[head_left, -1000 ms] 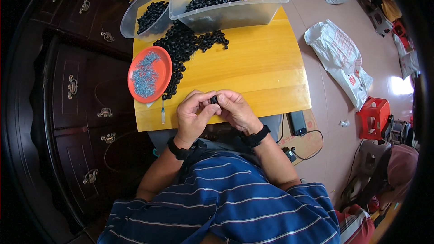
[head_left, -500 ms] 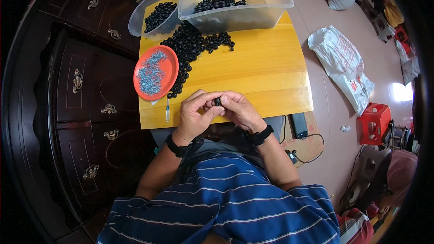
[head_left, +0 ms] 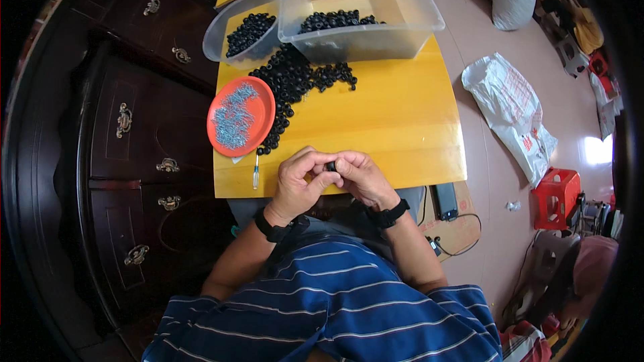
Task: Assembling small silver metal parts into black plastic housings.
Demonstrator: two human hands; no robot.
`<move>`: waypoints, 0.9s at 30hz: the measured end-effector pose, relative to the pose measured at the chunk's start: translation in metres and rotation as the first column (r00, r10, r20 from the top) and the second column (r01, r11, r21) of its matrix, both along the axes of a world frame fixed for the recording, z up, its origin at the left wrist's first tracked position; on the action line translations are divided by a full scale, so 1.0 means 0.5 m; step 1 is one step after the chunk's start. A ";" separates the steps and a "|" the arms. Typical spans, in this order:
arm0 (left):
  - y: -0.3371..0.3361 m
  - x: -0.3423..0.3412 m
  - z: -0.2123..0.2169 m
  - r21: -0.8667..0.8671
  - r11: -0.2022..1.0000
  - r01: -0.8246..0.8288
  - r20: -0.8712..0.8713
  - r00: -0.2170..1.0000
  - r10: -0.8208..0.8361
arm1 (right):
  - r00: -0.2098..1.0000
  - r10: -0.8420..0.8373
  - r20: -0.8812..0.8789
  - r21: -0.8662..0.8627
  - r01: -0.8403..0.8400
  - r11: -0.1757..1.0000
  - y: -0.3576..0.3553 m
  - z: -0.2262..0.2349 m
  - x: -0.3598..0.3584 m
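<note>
Close to the near edge of the yellow table [head_left: 376, 127], my left hand [head_left: 303, 179] and my right hand [head_left: 362, 177] meet fingertip to fingertip. Between them they pinch a small black round part [head_left: 331, 167]; its finer details are hidden by my fingers. Left of my hands lies a screwdriver [head_left: 255, 173] with a clear handle. Beyond it sits a red plate [head_left: 269, 117] holding a heap of small silvery screws [head_left: 233, 121]. A spread of similar black parts [head_left: 285, 77] runs from beside the plate to the containers at the back.
At the table's back stand a large clear plastic bin [head_left: 362, 43] and a clear oval tub [head_left: 213, 33], both with black parts inside. Dark wooden drawers [head_left: 121, 154] flank the left. On the right floor are a white sack [head_left: 506, 107], a red stool [head_left: 557, 198] and a cardboard sheet [head_left: 459, 204].
The table and my hands appear slightly lower and further right, as the view has shifted. My fingers still hold the black part, with little change in grip.
</note>
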State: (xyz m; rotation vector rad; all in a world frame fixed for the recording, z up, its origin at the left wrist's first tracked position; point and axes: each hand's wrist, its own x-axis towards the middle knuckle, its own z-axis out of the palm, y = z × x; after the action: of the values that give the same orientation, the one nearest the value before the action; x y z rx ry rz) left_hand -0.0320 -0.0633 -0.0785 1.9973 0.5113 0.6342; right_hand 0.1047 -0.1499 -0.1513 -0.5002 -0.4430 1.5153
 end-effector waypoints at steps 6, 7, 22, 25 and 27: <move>0.008 -0.013 0.008 0.033 0.999 0.030 -0.031 0.999 -0.029 | 0.998 -0.015 0.062 -0.082 0.020 0.996 -0.010 0.009 -0.008; 0.009 -0.014 0.013 0.024 0.999 0.041 -0.039 0.998 -0.040 | 0.997 -0.011 0.073 -0.069 0.016 0.997 -0.009 0.003 -0.009; 0.021 -0.017 0.008 0.055 0.998 0.023 -0.001 1.000 -0.023 | 0.999 0.022 0.040 -0.052 -0.019 0.998 0.005 0.009 -0.006; 0.017 -0.012 0.011 0.067 0.998 0.004 -0.034 0.999 -0.001 | 0.999 0.045 -0.026 -0.012 -0.045 0.999 0.003 0.005 0.000; 0.019 -0.015 -0.006 -0.005 0.999 -0.045 0.010 0.999 0.045 | 0.999 0.027 -0.043 -0.017 -0.028 0.999 0.003 0.012 -0.004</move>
State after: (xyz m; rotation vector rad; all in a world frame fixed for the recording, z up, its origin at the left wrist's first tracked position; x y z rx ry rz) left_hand -0.0393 -0.0536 -0.0816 1.9816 0.5524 0.6696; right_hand 0.1024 -0.1485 -0.1453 -0.4764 -0.4050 1.5545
